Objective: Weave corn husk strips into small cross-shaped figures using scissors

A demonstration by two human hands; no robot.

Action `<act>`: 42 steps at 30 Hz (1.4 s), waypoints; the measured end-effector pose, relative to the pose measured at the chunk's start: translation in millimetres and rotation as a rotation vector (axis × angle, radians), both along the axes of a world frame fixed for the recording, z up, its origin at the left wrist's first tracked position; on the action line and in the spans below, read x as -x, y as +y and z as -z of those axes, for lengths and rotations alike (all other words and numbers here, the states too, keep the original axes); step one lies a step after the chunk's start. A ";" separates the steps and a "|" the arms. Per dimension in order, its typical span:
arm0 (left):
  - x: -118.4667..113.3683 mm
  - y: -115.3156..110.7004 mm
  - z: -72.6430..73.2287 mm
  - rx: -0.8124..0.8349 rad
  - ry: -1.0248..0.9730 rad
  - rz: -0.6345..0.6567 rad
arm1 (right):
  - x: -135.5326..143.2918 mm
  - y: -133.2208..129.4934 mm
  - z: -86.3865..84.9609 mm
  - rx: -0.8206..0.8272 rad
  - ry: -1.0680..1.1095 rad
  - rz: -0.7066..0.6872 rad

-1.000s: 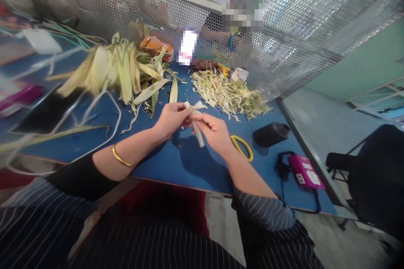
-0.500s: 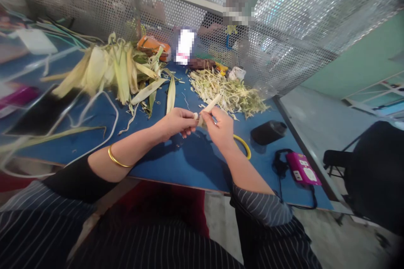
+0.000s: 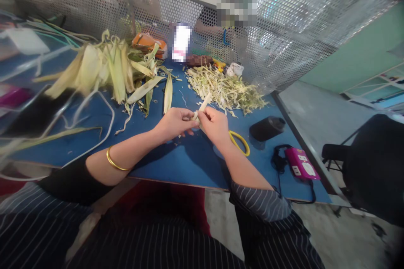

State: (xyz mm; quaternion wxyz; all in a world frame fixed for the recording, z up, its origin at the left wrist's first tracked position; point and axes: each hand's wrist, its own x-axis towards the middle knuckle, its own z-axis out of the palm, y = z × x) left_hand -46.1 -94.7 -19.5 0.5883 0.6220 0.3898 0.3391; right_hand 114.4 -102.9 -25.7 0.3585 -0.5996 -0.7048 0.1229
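Note:
My left hand (image 3: 176,124) is closed in a pinch on a small pale piece of husk (image 3: 196,116), above the blue table (image 3: 176,164). Close against it, my right hand (image 3: 215,125) grips a pale husk strip (image 3: 205,101) whose end sticks up past the fingers. The two hands' fingertips nearly touch, and they partly hide the pieces. Beyond the hands lies a heap of shredded husk (image 3: 225,88). Whole corn husks (image 3: 116,71) are piled at the back left, with one separate husk leaf (image 3: 168,92) nearer the hands.
A black cylinder (image 3: 267,129), a yellow ring (image 3: 240,143) and a magenta box (image 3: 302,164) with a black cable are on the right. An orange packet (image 3: 150,45) and a lit phone (image 3: 181,43) stand at the back before a perforated metal screen (image 3: 176,2). A white cable crosses the left.
Both hands have come closer together at the fingertips, and the husk strip has shifted left with my right hand. The whole view has moved slightly.

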 end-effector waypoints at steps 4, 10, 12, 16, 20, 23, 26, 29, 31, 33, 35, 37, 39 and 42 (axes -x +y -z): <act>-0.1 0.5 -5.5 0.092 -0.114 -0.126 | -1.8 0.4 -3.7 0.012 0.062 -0.007; 6.3 8.4 -5.0 0.099 -0.171 -0.233 | -12.4 -4.2 -24.6 0.101 0.249 -0.142; 6.6 9.5 -4.1 0.101 -0.169 -0.261 | -16.1 -5.4 -29.7 0.171 0.380 -0.208; 5.8 8.8 -4.6 0.089 -0.157 -0.312 | -20.7 -7.7 -32.8 0.282 0.558 -0.312; 6.2 9.5 -4.8 0.043 -0.171 -0.332 | -21.5 -9.6 -29.5 0.379 0.646 -0.410; 6.3 10.8 -4.3 0.042 -0.172 -0.329 | -19.8 -10.4 -27.2 0.405 0.659 -0.455; 5.3 10.3 -4.8 0.051 -0.159 -0.320 | -16.0 -11.1 -28.2 0.246 0.568 -0.393; 3.4 7.9 -5.3 0.052 -0.140 -0.312 | -11.6 -11.5 -30.7 0.043 0.472 -0.312; 1.8 6.5 -4.6 0.033 -0.139 -0.303 | -9.3 -11.0 -30.3 0.001 0.452 -0.284; 0.5 5.7 -3.1 0.002 -0.144 -0.296 | -8.1 -9.5 -27.0 0.022 0.421 -0.272; -0.4 5.5 -1.5 -0.014 -0.141 -0.295 | -8.3 -7.3 -21.7 0.058 0.370 -0.269; -0.8 5.2 -0.6 -0.016 -0.137 -0.298 | -9.1 -5.0 -16.6 0.094 0.322 -0.267; -0.9 4.7 -0.4 -0.011 -0.140 -0.300 | -9.8 -3.7 -13.9 0.123 0.302 -0.261; -1.3 3.9 0.0 -0.002 -0.141 -0.301 | -9.5 -3.9 -14.5 0.153 0.314 -0.242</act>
